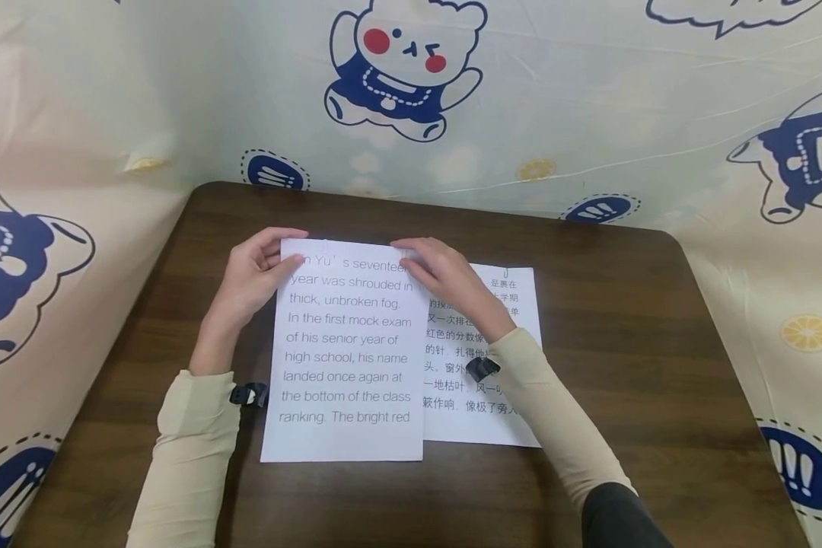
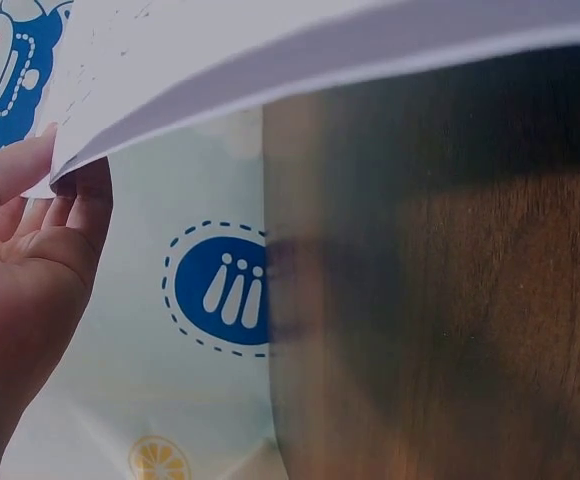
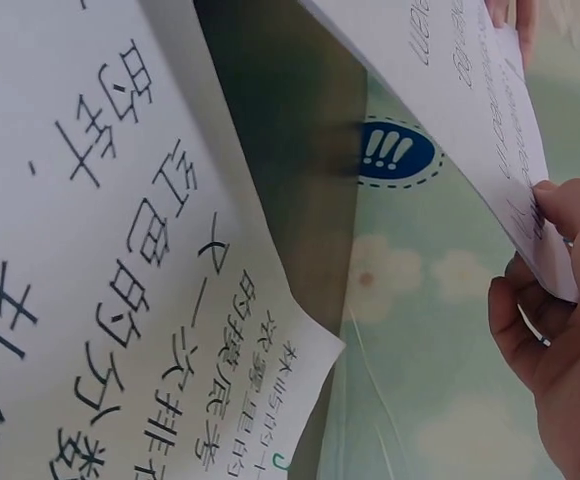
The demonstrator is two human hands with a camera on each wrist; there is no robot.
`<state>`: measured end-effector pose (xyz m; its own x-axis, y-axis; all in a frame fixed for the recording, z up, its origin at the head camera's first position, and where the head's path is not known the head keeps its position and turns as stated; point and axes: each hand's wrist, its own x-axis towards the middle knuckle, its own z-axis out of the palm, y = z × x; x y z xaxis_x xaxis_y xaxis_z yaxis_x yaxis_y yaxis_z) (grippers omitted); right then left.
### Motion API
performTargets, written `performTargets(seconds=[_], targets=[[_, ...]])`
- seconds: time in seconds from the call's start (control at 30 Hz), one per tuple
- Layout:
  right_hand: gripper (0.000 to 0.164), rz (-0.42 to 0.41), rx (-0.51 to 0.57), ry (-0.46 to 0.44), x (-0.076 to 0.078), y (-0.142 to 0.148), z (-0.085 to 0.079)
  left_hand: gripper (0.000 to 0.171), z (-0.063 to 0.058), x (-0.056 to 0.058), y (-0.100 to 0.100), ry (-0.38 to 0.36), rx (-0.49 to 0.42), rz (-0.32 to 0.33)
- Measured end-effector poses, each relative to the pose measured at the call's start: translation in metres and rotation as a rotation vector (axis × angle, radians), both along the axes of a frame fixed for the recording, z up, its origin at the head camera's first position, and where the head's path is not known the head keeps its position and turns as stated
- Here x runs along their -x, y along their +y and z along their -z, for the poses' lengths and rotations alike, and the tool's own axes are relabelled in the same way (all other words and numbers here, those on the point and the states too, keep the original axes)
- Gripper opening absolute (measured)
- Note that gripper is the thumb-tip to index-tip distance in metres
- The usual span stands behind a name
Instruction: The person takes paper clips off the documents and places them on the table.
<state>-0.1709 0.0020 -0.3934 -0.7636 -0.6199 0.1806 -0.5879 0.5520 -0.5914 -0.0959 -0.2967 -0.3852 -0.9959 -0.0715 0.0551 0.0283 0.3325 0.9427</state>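
Note:
A white sheet printed with large English text [image 1: 349, 358] is raised above the table, pinched at its top corners by both hands. My left hand [image 1: 246, 278] has its thumb on the front and its fingers behind the top left corner. The left wrist view shows the sheet's corner between that thumb and fingers. At the top right corner, my right hand [image 1: 448, 278] grips the edge the same way. A second white sheet with Chinese text [image 1: 476, 422] lies to the right, partly covered by the English sheet and the right forearm. Near its top edge sits a small clip [image 3: 282, 461], green in the right wrist view.
A dark brown wooden table [image 1: 623, 365] lies under the papers. Behind it and at its sides hangs a pale cloth [image 1: 562, 84] with cartoon bears. A small black device sits at the left wrist [image 1: 249, 394] and another at the right wrist [image 1: 482, 370].

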Motion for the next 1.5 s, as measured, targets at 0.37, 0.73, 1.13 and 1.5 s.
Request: performTargets(seconds=[0.37, 0.73, 1.13, 1.5], targets=[[0.036, 0.021, 0.052, 0.057, -0.003, -0.001, 0.004, 0.037, 0.0, -0.002, -0.001, 0.01, 0.021, -0.006], [0.035, 0.02, 0.082, 0.144, -0.002, -0.004, 0.01, 0.037, 0.001, -0.004, -0.001, 0.026, 0.018, 0.004], [0.036, 0.052, 0.096, 0.154, -0.004, -0.004, 0.01, 0.038, 0.002, -0.002, 0.001, 0.033, 0.025, 0.012], [0.036, 0.059, 0.111, 0.172, -0.003, -0.001, 0.013, 0.037, 0.003, 0.0, 0.004, 0.038, 0.045, 0.016]])
